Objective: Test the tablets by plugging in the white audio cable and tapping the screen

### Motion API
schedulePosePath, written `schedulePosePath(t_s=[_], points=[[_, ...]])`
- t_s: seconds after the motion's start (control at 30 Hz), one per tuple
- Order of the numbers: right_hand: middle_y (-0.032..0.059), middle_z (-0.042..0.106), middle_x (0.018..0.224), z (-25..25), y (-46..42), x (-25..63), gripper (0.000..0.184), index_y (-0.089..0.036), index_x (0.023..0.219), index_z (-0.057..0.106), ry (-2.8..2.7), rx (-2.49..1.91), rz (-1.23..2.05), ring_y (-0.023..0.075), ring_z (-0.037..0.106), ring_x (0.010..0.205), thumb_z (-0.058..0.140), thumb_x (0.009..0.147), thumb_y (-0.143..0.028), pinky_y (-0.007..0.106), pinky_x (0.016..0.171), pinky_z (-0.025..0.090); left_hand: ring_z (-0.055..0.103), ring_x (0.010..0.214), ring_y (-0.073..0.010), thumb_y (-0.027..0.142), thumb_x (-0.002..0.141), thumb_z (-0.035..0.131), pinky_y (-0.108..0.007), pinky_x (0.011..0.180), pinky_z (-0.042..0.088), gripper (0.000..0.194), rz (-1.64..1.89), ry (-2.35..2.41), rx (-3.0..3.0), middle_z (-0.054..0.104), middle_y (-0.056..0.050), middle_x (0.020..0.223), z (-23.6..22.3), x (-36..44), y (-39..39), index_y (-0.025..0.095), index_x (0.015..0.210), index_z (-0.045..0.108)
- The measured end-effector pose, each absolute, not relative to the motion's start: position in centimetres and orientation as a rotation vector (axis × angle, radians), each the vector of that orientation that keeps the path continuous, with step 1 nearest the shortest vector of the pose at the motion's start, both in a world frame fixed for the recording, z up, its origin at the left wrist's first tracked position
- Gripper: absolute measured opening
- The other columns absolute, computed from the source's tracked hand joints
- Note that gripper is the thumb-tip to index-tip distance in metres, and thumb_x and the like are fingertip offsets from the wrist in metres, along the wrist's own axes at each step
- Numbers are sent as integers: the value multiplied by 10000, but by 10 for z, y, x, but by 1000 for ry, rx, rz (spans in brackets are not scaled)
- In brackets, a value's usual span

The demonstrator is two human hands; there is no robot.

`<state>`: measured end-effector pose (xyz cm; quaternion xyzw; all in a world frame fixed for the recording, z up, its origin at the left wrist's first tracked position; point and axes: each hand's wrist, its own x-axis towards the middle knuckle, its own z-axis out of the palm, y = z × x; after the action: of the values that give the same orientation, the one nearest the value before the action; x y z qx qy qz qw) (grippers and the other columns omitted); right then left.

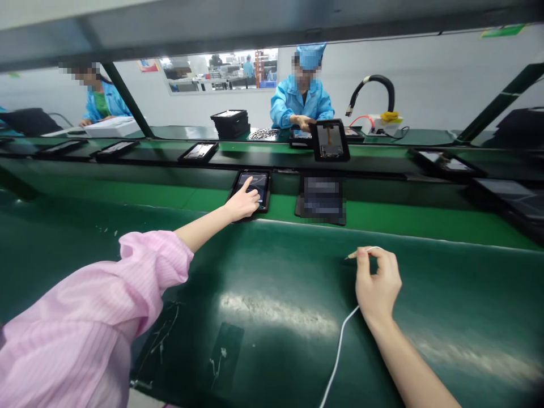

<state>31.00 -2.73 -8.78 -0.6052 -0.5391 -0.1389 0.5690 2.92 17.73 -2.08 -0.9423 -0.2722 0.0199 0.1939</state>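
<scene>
My left hand (245, 201) reaches to a tablet (262, 190) in a black tray. Its index finger is stretched out over the lit screen, the other fingers loosely bent, and it holds nothing. My right hand (379, 280) is raised over the green bench, thumb and fingertips pinched on a white cable (341, 340). A thin, pale, pointed end sticks out to the left of the fingertips; its exact kind is too small to tell. The cable runs down to the bottom edge. Right of the tablet lies another dark device (322, 198), its screen blurred.
A raised black ledge (255, 161) carries trays with devices, such as one tray (199, 152) left of centre. Opposite, a person in blue (302, 105) holds up an opened device (330, 140). Stacked trays (230, 123) stand there. A shelf (272, 28) crosses overhead; green posts (127, 99) slant down.
</scene>
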Motion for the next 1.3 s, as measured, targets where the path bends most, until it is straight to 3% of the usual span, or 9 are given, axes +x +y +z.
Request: schedulePosePath(t_s=[0.17, 0.3, 0.37, 0.47, 0.67, 0.77, 0.9, 1.07, 1.3], points=[[48, 618, 751, -87, -27, 310, 428, -215, 723, 568, -1242, -1455, -277, 219, 585, 738, 453, 986, -532, 346, 711, 426, 582, 994, -269, 85, 774, 641, -701, 1150, 162, 136, 66, -684, -2554, 688, -83, 875, -26, 37, 180, 166, 814, 742], [54, 615, 756, -86, -27, 309, 435, -219, 729, 564, -1234, -1470, -255, 225, 580, 743, 446, 980, -554, 351, 714, 425, 592, 1025, -261, 76, 796, 676, -652, 1144, 243, 86, 82, -625, -2518, 690, -83, 883, -34, 48, 185, 143, 785, 729], [56, 614, 762, -86, -28, 310, 428, -218, 733, 566, -1237, -1465, -252, 227, 581, 750, 447, 982, -544, 354, 722, 429, 598, 1078, -259, 120, 814, 712, -608, 1112, 326, 30, 81, -612, -2507, 692, -66, 942, -39, 54, 188, 138, 838, 715], [61, 618, 780, -87, -28, 311, 423, -214, 736, 571, -1252, -1465, -243, 229, 587, 773, 445, 988, -529, 358, 744, 434, 602, 1131, -259, 203, 870, 705, -555, 1046, 420, 134, 34, -630, -2483, 678, -62, 1074, -43, 58, 192, 134, 982, 682], [64, 617, 778, -89, -27, 312, 438, -212, 724, 569, -1247, -1457, -228, 235, 587, 774, 446, 981, -545, 367, 751, 431, 623, 1104, -243, 262, 930, 649, -500, 984, 493, 211, -73, -685, -2415, 649, -80, 1171, -29, 44, 188, 156, 1113, 643], [69, 614, 775, -88, -27, 310, 452, -217, 717, 562, -1230, -1447, -199, 243, 578, 772, 451, 963, -580, 378, 753, 423, 620, 1110, -256, 214, 904, 663, -552, 1033, 446, 172, -128, -685, -2395, 665, -89, 1135, -18, 32, 169, 138, 1058, 668], [75, 609, 769, -84, -28, 309, 457, -224, 711, 556, -1201, -1436, -143, 261, 569, 782, 471, 930, -616, 405, 776, 408, 624, 1027, -270, 137, 832, 631, -632, 1149, 262, 115, -245, -606, -2416, 694, -134, 1081, -12, 13, 111, 123, 898, 726], [82, 617, 804, -82, -34, 305, 456, -223, 717, 564, -1197, -1433, -17, 267, 582, 816, 488, 912, -628, 416, 802, 421, 617, 956, -184, 164, 888, 508, -522, 1222, -21, 217, -480, -471, -2474, 724, -54, 979, -27, -8, -14, 179, 809, 710], [51, 674, 799, -82, -50, 263, 414, -229, 831, 605, -1431, -1418, 413, 239, 660, 855, 455, 945, -598, 349, 780, 488, 588, 836, -104, 169, 1000, 408, -432, 1232, 40, 394, -1081, -659, -2708, 717, 33, 816, -75, -7, -159, 216, 706, 666]])
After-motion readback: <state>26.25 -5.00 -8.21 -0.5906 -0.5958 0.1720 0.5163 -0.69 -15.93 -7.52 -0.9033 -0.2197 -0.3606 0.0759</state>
